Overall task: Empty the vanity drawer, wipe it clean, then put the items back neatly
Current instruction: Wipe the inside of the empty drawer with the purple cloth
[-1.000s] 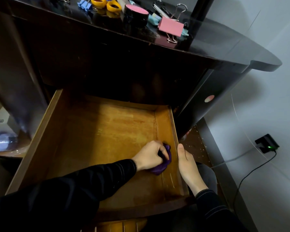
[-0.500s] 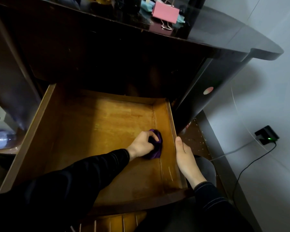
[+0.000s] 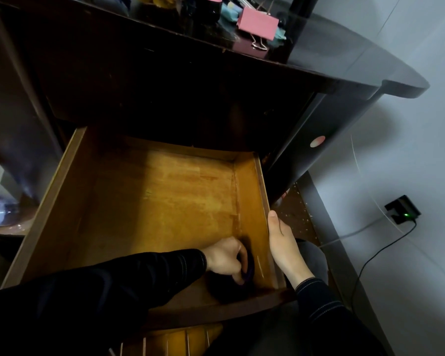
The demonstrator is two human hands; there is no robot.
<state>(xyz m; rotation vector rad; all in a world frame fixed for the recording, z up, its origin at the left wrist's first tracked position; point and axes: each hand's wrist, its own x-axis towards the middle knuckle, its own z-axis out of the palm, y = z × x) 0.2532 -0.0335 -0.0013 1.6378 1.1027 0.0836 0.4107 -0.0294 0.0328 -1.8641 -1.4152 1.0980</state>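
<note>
Head view looks down into the open wooden vanity drawer (image 3: 62, 191), whose worn orange-brown floor holds nothing but the cleaning rag. The left hand (image 3: 225, 258) has its fingers curled tightly round a bunched purple cloth (image 3: 251, 269) and presses it onto the floor of the drawer in the near right corner, just beside the right side wall and close to the front panel.

The right hand (image 3: 283, 242) lies along the outside of that wall with its thumb straight on the rim. Its fingers are hidden below, so I cannot tell whether they grip the wood.

The cloth looks soft, light and limp. It will crumple rather than slide flat, so it is best held as a wad under the fingers, with pressure coming from the palm. A pinched edge could be worked into the seam where floor meets wall.

The drawer is stiff timber and probably runs freely, so bracing its side wall seems sensible against the push of wiping.

Up on the glossy black table (image 3: 344, 55) sit a pink binder clip (image 3: 258, 23) and other small items, mostly cut off by the frame. These look hard and light, and are easily taken one at a time by their bodies when the wiping is judged finished.
</note>
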